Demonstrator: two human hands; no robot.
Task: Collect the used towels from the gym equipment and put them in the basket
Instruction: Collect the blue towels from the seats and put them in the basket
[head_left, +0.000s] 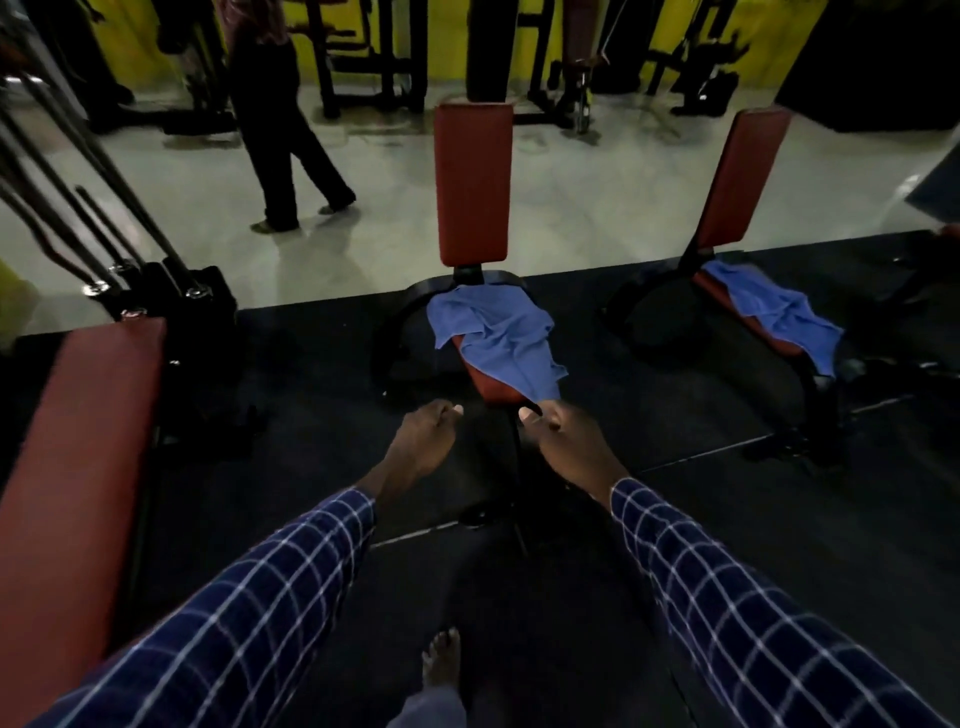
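A crumpled blue towel (498, 338) lies over the red seat of the middle bench (472, 182). My right hand (569, 441) reaches to the towel's near corner, and its fingers pinch that corner at the seat's front edge. My left hand (423, 441) hovers just left of the seat's front, fingers curled loosely, holding nothing. A second blue towel (779, 317) is draped on the seat of the right bench (743, 176). No basket is in view.
A long red padded bench (78, 467) runs along the left side. A rack of steel bars (93, 218) stands at the back left. A person (280, 130) walks across the pale floor behind the benches. Black machines line the yellow wall. My bare foot (441, 660) is on the dark mat.
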